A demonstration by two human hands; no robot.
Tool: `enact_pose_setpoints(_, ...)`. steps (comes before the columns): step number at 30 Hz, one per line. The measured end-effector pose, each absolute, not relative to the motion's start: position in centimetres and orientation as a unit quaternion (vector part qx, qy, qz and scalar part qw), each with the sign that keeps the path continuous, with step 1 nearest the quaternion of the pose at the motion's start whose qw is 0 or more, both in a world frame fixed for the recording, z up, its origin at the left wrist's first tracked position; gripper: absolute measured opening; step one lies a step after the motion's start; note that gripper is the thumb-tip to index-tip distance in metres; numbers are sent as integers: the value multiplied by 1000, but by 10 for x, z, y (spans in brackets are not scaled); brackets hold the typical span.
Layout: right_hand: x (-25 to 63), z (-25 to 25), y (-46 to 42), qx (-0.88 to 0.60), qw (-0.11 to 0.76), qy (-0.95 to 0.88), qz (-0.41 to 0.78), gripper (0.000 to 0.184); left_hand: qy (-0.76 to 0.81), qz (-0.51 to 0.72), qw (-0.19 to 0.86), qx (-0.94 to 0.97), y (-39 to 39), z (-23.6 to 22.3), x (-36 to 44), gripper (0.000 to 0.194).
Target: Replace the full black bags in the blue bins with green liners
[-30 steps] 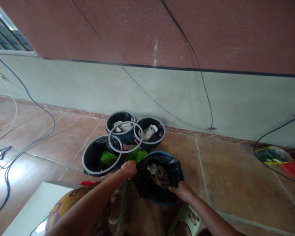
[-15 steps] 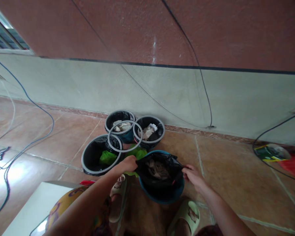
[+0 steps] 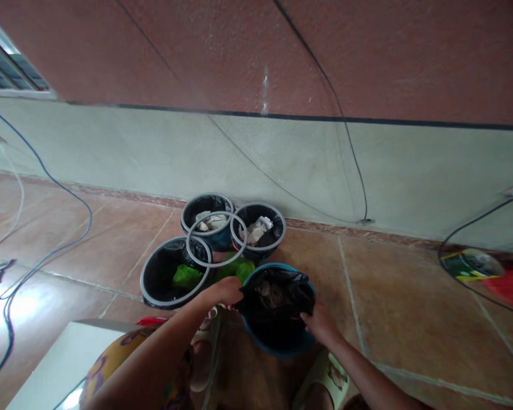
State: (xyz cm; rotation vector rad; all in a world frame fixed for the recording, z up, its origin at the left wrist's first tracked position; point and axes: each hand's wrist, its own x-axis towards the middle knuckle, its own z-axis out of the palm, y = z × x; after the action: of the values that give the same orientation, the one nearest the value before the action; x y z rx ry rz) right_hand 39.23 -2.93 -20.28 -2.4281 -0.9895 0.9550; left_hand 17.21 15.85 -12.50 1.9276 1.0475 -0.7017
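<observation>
Both hands, left (image 3: 229, 291) and right (image 3: 320, 326), pinch the black plastic bag (image 3: 297, 290) holding crumpled brownish paper (image 3: 271, 294) in the round blue bin (image 3: 277, 350). Beyond, two grey-rimmed bins hold whitish paper; the near-left grey-rimmed bin (image 3: 154, 290) contains something bright green (image 3: 187, 277).

Dim to middling overall, brighter toward the left. Washed out at the barred window (image 3: 11, 65), blown to white glare on the left floor (image 3: 25, 307), shiny again low on the white box (image 3: 70, 364). Nearly black inside the bag (image 3: 282, 304), with detail lost. Soft and a bit smeary throughout. Stretched wide-angle toward the edges, darker in the top right corner.
</observation>
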Motion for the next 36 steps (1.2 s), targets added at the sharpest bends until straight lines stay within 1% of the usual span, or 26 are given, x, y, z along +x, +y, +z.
enact_pose_setpoints(1, 396, -200, -26, -862, 180, -346, 324, 46, 396, -288, 413, 768, 159, -124, 173, 19)
enact_pose_setpoints(3, 407, -191, -18, -866, 207, -330, 312, 47, 362, -297, 390, 793, 159, -123, 174, 17)
enact_pose_setpoints(6, 425, -176, -8, -846, 328, -273, 319, 48, 342, -265, 331, 839, 158, -126, 174, 14)
enact_pose_setpoints(7, 430, -173, -6, -840, 360, -244, 324, 48, 342, -249, 315, 850, 157, -128, 174, 15)
enact_pose_setpoints(8, 432, -170, -6, -839, 371, -221, 331, 46, 347, -234, 303, 856, 156, -131, 174, 16)
enact_pose_setpoints(9, 433, -168, -6, -846, 354, -209, 339, 43, 357, -221, 295, 859, 155, -134, 175, 19)
enact_pose_setpoints(10, 431, -167, -7, -858, 310, -217, 347, 38, 371, -209, 291, 857, 154, -136, 176, 25)
enact_pose_setpoints(11, 428, -166, -9, -871, 247, -244, 349, 35, 389, -200, 289, 851, 153, -139, 178, 32)
enact_pose_setpoints(12, 423, -165, -10, -879, 174, -281, 343, 35, 407, -190, 288, 846, 152, -142, 180, 39)
enact_pose_setpoints(14, 412, -163, -14, -885, 45, -348, 306, 44, 432, -171, 280, 840, 150, -147, 188, 49)
enact_pose_setpoints(15, 407, -161, -15, -886, 4, -369, 281, 48, 438, -164, 272, 841, 149, -150, 192, 52)
enact_pose_setpoints(17, 402, -159, -18, -892, -35, -381, 242, 52, 446, -150, 257, 844, 147, -155, 200, 53)
enact_pose_setpoints(20, 407, -160, -24, -889, -54, -394, 228, 61, 462, -124, 263, 838, 146, -164, 211, 44)
enact_pose_setpoints(21, 410, -163, -26, -881, -57, -403, 241, 59, 470, -117, 273, 831, 147, -167, 213, 40)
enact_pose_setpoints(22, 413, -166, -29, -870, -57, -414, 262, 52, 478, -111, 288, 823, 147, -169, 216, 37)
enact_pose_setpoints(25, 417, -174, -36, -847, -35, -430, 312, 21, 500, -105, 361, 780, 151, -173, 220, 29)
enact_pose_setpoints(27, 418, -177, -37, -857, -19, -410, 312, 12, 511, -107, 415, 745, 153, -173, 222, 23)
enact_pose_setpoints(29, 420, -176, -35, -870, -19, -388, 303, 11, 516, -113, 448, 721, 153, -173, 222, 19)
enact_pose_setpoints(32, 427, -171, -28, -870, -25, -398, 290, 19, 505, -114, 470, 715, 152, -170, 221, 16)
enact_pose_setpoints(34, 432, -168, -23, -867, -4, -419, 270, 22, 500, -102, 463, 725, 152, -167, 220, 17)
enact_pose_setpoints(36, 436, -166, -18, -873, 39, -416, 253, 23, 506, -70, 426, 747, 152, -165, 219, 21)
